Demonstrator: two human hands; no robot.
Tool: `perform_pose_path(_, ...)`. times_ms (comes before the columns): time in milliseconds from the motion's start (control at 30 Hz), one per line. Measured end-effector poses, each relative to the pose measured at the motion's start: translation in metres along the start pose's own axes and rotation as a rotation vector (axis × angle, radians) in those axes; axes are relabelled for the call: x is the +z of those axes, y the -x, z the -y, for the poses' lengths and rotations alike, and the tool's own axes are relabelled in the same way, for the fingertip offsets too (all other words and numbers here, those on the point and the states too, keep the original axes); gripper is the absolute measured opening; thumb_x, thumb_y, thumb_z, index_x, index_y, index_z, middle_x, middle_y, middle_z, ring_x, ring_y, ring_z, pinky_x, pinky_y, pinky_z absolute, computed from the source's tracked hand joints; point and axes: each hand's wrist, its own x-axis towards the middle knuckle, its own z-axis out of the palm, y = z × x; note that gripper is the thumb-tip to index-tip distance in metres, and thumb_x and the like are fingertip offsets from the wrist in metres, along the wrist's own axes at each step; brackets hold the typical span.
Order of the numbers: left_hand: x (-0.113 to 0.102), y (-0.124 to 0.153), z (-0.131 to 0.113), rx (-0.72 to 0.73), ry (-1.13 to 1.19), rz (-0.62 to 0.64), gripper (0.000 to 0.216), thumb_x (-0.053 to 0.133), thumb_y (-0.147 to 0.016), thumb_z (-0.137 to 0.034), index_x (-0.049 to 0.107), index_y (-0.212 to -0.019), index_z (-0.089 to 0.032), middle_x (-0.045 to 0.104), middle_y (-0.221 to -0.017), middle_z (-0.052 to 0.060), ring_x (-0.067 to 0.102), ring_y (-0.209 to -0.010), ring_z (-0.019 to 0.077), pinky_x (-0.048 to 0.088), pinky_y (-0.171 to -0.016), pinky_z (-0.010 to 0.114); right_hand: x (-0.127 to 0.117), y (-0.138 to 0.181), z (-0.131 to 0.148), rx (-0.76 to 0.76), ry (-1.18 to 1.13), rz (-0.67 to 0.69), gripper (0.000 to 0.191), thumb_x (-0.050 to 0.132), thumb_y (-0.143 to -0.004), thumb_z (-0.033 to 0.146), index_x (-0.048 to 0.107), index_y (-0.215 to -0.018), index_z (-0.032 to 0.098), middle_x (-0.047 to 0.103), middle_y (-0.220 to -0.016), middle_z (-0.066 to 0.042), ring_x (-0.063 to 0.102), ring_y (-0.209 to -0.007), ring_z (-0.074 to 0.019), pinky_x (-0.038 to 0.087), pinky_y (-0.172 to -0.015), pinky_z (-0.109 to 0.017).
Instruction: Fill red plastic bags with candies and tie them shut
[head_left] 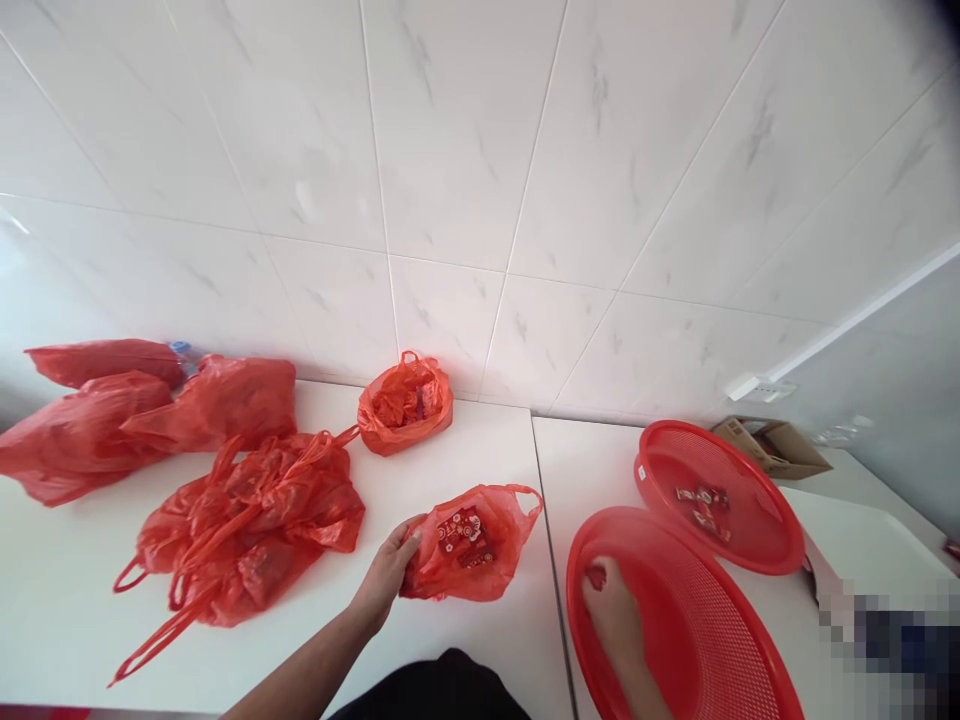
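My left hand (391, 572) grips the left rim of a red plastic bag (504, 575), thumb at the edge of its mouth. The bag stands open on the white table, and red packets with white flower prints (461, 532) lie inside it. Inside the nearer red plastic basket (701, 610) is my right hand (613, 605), its fingers closed round a small red packet (596, 577) near the left wall. Only part of that packet shows. Behind this basket, a second red basket (675, 450) holds several small red packets (705, 505).
Tied red bags (262, 520) lie piled on the left, with bigger filled red bags (232, 400) behind. Another open red bag (405, 430) stands near the tiled wall. A cardboard box (772, 450) sits at the back right. A seam (551, 540) divides the tabletops.
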Motion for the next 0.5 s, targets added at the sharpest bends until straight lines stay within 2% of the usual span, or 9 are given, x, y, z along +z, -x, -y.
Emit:
perform_pose_path(100,0.001,0.0,0.0,0.021,-0.007,0.008,0.05,0.063,-0.082,-0.044,0.052,-0.126,-0.023,0.073,-0.105,0.007,0.07,-0.088,0.0212,0.055,-0.073,0.031,0.006,0.001,0.04,-0.056,-0.046,0.078,0.017,0.056,-0.075,0.038,0.055,-0.086,0.025,0.068,-0.085,-0.003,0.063,-0.076,-0.0214,0.045,-0.066,-0.031)
perform_pose_path(233,0.004,0.0,0.0,0.009,-0.035,0.016,0.05,0.063,-0.082,-0.046,0.051,-0.126,-0.024,0.071,-0.109,0.007,0.07,-0.088,0.0211,0.055,-0.072,0.031,0.033,0.014,0.095,-0.134,-0.196,0.219,0.022,0.055,-0.078,0.039,0.056,-0.093,0.024,0.064,-0.08,0.0,0.06,-0.071,-0.0178,0.046,-0.065,-0.028)
perform_pose_path(333,0.005,0.001,-0.002,0.005,-0.047,0.024,0.052,0.063,-0.081,-0.046,0.05,-0.127,-0.024,0.07,-0.112,0.008,0.069,-0.088,0.021,0.055,-0.072,0.031,0.052,0.018,0.116,-0.215,-0.168,0.319,0.039,0.06,-0.076,0.046,0.057,-0.109,0.026,0.062,-0.083,0.0,0.059,-0.071,-0.0178,0.047,-0.063,-0.029)
perform_pose_path(400,0.005,0.004,-0.005,0.017,-0.047,0.024,0.053,0.063,-0.081,-0.046,0.05,-0.127,-0.023,0.07,-0.11,0.008,0.069,-0.085,0.0204,0.055,-0.072,0.031,0.057,0.014,0.12,-0.247,-0.115,0.232,0.048,0.059,-0.076,0.049,0.055,-0.119,0.027,0.062,-0.094,-0.003,0.06,-0.077,-0.02,0.048,-0.066,-0.032)
perform_pose_path(500,0.004,0.008,-0.008,0.004,-0.055,0.008,0.058,0.064,-0.08,-0.043,0.045,-0.131,-0.023,0.07,-0.104,0.007,0.069,-0.079,0.019,0.054,-0.068,0.03,0.059,0.0,0.115,-0.257,-0.081,0.012,0.056,0.055,-0.078,0.048,0.049,-0.128,0.022,0.056,-0.118,-0.012,0.057,-0.103,-0.0262,0.048,-0.078,-0.036)
